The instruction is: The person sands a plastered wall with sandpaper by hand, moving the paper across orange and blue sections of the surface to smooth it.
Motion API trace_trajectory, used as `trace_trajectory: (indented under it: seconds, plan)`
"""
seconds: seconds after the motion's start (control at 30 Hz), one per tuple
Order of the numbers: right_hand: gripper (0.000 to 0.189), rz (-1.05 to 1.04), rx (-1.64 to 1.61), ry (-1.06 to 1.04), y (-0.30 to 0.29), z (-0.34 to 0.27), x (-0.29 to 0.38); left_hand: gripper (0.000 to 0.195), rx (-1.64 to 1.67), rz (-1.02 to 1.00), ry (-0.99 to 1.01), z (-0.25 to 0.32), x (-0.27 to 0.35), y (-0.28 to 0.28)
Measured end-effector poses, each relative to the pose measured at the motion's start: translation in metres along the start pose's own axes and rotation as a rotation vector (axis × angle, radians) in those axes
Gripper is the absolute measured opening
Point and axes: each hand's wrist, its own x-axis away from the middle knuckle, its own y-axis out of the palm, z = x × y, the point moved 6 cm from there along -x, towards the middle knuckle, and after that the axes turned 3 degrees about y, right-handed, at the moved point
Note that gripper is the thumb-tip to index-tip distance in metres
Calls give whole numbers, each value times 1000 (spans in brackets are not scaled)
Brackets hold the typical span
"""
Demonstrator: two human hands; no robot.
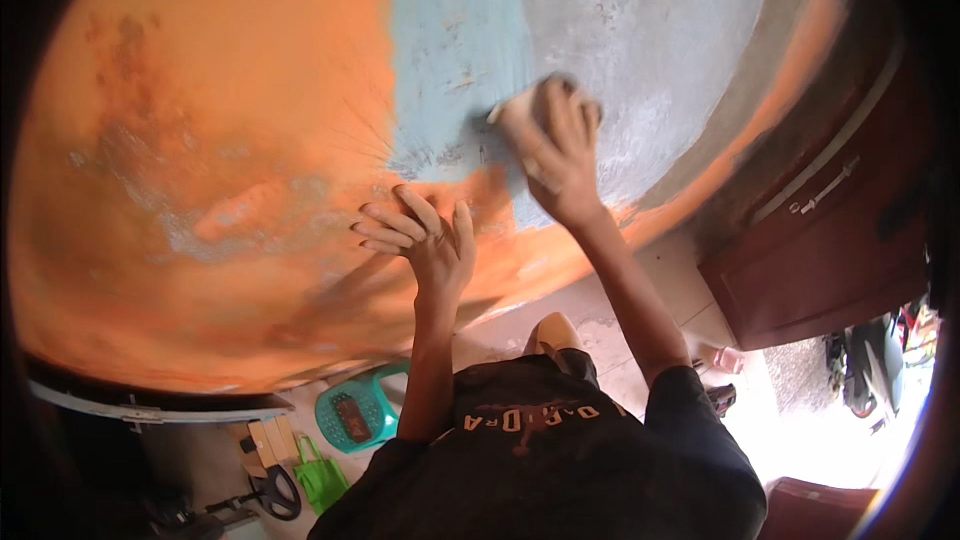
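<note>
In front of me stands a wall (300, 75) painted orange at the left, with a light blue band (457, 37) in the middle and a grey area (645, 37) at the right. The orange paint is worn and stained low down. My right hand (551, 139) grips a pale, block-like thing (517, 106) against the wall where blue meets grey; motion blurs it, and its kind is unclear. My left hand (431, 240) is spread near the orange wall below the blue band, fingers apart and holding nothing. Whether its fingertips touch the wall I cannot tell.
A dark red door (817, 240) stands at the right. Behind me at the lower left are a turquoise plastic stool (375, 420) with a brown object on it, a green bag (321, 476) and a cardboard box (271, 441). A motorcycle (870, 367) is outside at the right.
</note>
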Motion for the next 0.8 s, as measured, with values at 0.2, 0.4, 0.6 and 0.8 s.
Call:
trace_trajectory:
  seconds: [0.2, 0.4, 0.6, 0.8]
  plan:
    - [52, -131, 152, -28, 32, 4, 38, 79, -35, 103, 90, 4, 17, 7]
    - [50, -53, 95, -83, 23, 19, 1, 70, 234, -37, -152, 37, 5, -19]
    - [55, -333, 147, -453, -12, 22, -61, 65, 198, 62, -73, 96, -55, -52]
    - [50, -173, 193, -381, -78, 70, -156, 64, 51, 236, -110, 115, -110, -73]
